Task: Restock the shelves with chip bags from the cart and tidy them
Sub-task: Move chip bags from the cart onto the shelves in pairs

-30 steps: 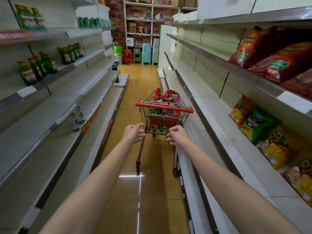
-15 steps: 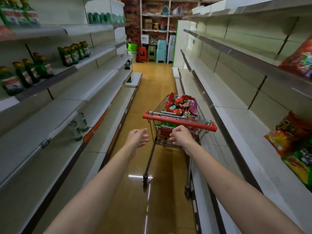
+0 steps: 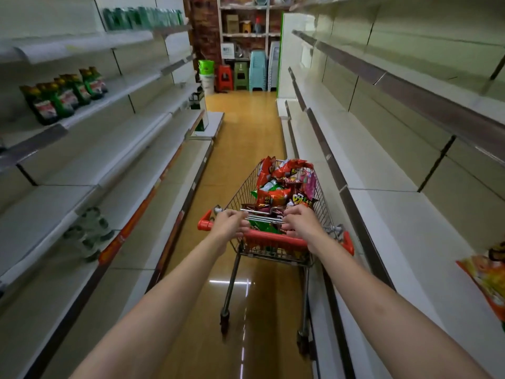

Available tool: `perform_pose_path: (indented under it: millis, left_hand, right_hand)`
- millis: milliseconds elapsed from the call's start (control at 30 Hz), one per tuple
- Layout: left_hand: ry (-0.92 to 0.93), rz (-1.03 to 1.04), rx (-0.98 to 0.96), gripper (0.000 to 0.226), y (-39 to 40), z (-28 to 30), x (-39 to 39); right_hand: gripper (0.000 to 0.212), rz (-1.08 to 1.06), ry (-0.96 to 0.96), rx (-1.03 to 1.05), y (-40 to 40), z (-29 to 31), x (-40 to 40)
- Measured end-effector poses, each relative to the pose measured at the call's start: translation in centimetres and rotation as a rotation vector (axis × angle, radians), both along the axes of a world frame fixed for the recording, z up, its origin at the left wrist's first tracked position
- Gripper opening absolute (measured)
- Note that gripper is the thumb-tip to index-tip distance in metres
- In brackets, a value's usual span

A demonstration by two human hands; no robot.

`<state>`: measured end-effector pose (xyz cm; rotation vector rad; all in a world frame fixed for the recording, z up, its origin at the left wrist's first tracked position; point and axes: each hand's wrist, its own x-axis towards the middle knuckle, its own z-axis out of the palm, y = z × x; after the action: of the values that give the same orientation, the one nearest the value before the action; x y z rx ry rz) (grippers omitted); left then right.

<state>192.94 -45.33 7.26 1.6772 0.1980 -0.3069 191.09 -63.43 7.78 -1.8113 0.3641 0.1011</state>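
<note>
A wire shopping cart (image 3: 323, 212) with a red handle (image 3: 273, 240) stands in the aisle, close to the right-hand shelving. It is heaped with chip bags (image 3: 284, 184), mostly red, with some green and pink. My left hand (image 3: 231, 222) reaches over the handle's left part, and its fingers curl on the metal rail just behind the handle. My right hand (image 3: 299, 221) does the same over the right part, next to the nearest bags. One orange chip bag (image 3: 489, 280) lies on the right shelf (image 3: 396, 214) at the frame's edge.
Long white shelves line both sides of the narrow aisle. The left ones carry green pouches (image 3: 65, 97) and a few clear jars (image 3: 87, 231). Stacked plastic stools (image 3: 240, 75) and buckets (image 3: 206, 75) stand at the far end. The glossy floor (image 3: 246, 138) runs ahead of the cart.
Both hands were loose in the air short of the cart. I have come up to it, and both hands now hold its rail over the red handle.
</note>
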Motion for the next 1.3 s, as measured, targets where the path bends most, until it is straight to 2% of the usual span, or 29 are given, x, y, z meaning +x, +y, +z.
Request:
perform_pose_path:
  millis: [367, 600, 800, 1000, 1167, 1300]
  left_hand:
    - [0.085, -0.025, 0.029, 0.009, -4.7, -6.4, 15.1]
    - [0.091, -0.185, 0.263, 0.015, -6.0, -12.0, 27.3]
    - [0.142, -0.287, 0.489, 0.014, -5.8, -16.9, 34.4]
    - [0.230, -0.291, 0.507, 0.005, -5.5, -21.2, 37.3]
    - [0.181, -0.205, 0.484, 0.007, -4.7, -22.0, 39.1]
    - [0.168, -0.191, 0.379, 0.006, -4.6, -21.2, 40.7]
  right_hand:
    - [0.017, -0.094, 0.076, -0.014, -4.6, -4.8, 11.6]
    - [0.012, -0.138, 0.216, -0.029, -5.6, -8.9, 22.3]
    - [0.008, -0.128, 0.338, -0.007, -5.1, -14.6, 29.7]
    - [0.007, -0.034, 0.435, -0.127, -3.5, -20.8, 35.8]
    - [0.043, 0.064, 0.571, -0.248, -1.9, -24.8, 38.8]
    - [0.013, 0.058, 0.578, -0.334, -1.3, -25.3, 39.3]
